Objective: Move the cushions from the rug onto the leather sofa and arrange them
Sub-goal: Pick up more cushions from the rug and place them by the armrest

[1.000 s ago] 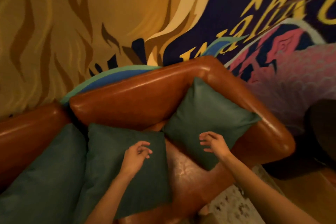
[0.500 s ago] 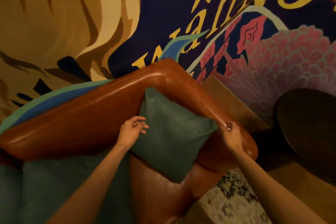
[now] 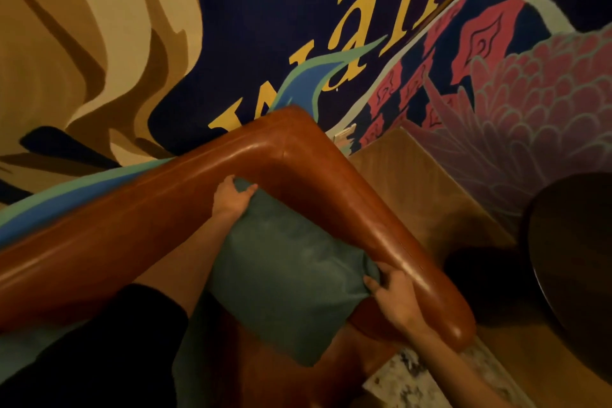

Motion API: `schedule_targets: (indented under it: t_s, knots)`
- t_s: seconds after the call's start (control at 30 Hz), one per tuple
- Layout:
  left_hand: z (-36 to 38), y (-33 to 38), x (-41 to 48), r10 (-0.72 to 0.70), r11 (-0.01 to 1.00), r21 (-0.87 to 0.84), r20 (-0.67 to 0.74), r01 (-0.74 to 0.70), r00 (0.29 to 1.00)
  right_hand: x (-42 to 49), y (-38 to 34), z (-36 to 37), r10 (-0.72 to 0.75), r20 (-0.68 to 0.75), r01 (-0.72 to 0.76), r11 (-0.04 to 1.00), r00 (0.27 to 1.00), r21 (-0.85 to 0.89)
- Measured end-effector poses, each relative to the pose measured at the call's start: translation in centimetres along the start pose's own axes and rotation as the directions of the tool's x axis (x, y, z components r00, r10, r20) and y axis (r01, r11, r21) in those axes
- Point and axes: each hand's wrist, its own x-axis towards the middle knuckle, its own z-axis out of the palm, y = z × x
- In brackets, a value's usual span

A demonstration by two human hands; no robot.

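Observation:
A dark green cushion (image 3: 284, 278) leans in the corner of the brown leather sofa (image 3: 139, 238), against the backrest and the right armrest. My left hand (image 3: 231, 197) grips its top corner at the backrest. Its right corner, beside the armrest, is pinched by my right hand (image 3: 394, 295). Part of a second green cushion (image 3: 192, 351) shows at the lower left, half hidden behind my left arm and dark sleeve.
A painted mural wall (image 3: 231, 26) rises right behind the sofa. A dark round table (image 3: 576, 262) stands to the right on the wooden floor (image 3: 430, 182). A strip of patterned rug (image 3: 407, 378) lies below the armrest.
Both hands went from hovering open to gripping the corner cushion, the left at its top corner, the right at its right corner. The view has swung right and closer.

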Motion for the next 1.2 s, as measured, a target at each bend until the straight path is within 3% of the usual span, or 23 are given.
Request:
schedule_targets:
  t_s: [0.1, 0.33, 0.47, 0.57, 0.7, 0.77, 0.87, 0.9, 0.97, 1.07, 1.13, 1.2]
  knots:
    - [-0.4, -0.5, 0.8, -0.072, 0.997, -0.038, -0.074, 0.069, 0.995, -0.6, -0.3, 0.1, -0.08, -0.001, 0.08, 0.997, 0.997, 0.002]
    - [-6.6, -5.0, -2.4, -0.05, 0.98, -0.197, -0.29, -0.009, 0.956, -0.1, -4.6, -1.6, -0.208, -0.068, 0.212, 0.975, 0.976, 0.072]
    - [-8.4, -8.3, -4.1, -0.155, 0.962, -0.261, -0.307, 0.073, 0.939, 2.8, -6.8, -1.8, -0.242, -0.058, 0.231, 0.962, 0.969, -0.143]
    - [-9.0, -8.8, -3.7, -0.206, 0.942, -0.31, -0.239, 0.127, 0.949, 4.6, -6.6, -1.3, -0.199, -0.016, 0.184, 0.931, 0.98, -0.314]
    - [-9.2, -6.6, -3.3, -0.134, 0.946, -0.319, -0.218, 0.059, 0.967, 4.8, -6.6, -1.9, -0.035, 0.092, 0.068, 0.921, 0.995, -0.384]
    - [-9.2, -5.5, -4.1, -0.067, 0.953, -0.304, -0.188, 0.007, 0.98, 3.9, -7.0, -2.8, 0.033, 0.126, 0.042, 0.832, 0.992, -0.553]
    - [-9.3, -4.3, -5.9, 0.073, 0.955, -0.275, -0.15, -0.112, 0.986, 2.4, -9.0, -3.9, 0.191, 0.13, -0.014, 0.61, 0.973, -0.792]
    - [-9.2, -3.8, -6.5, 0.113, 0.951, -0.27, -0.145, -0.149, 0.983, 2.0, -10.0, -3.8, 0.173, 0.14, 0.01, 0.597, 0.975, -0.802]
    - [-9.0, -2.7, -7.8, 0.175, 0.944, -0.255, -0.149, -0.209, 0.973, 1.6, -12.7, -2.1, -0.039, 0.219, 0.189, 0.664, 0.975, -0.723]
    - [-8.6, -1.3, -9.4, 0.193, 0.934, -0.282, -0.123, -0.22, 0.974, 0.6, -18.4, 3.4, -0.372, 0.318, 0.485, 0.743, 0.872, -0.462]
    - [-8.5, -1.0, -10.2, 0.176, 0.918, -0.343, -0.099, -0.2, 0.979, 0.6, -21.4, 7.4, -0.445, 0.332, 0.545, 0.767, 0.832, -0.337]
    - [-8.7, -1.4, -11.0, 0.17, 0.883, -0.43, -0.074, -0.185, 0.983, 1.1, -23.3, 10.5, -0.405, 0.382, 0.534, 0.776, 0.831, -0.337]
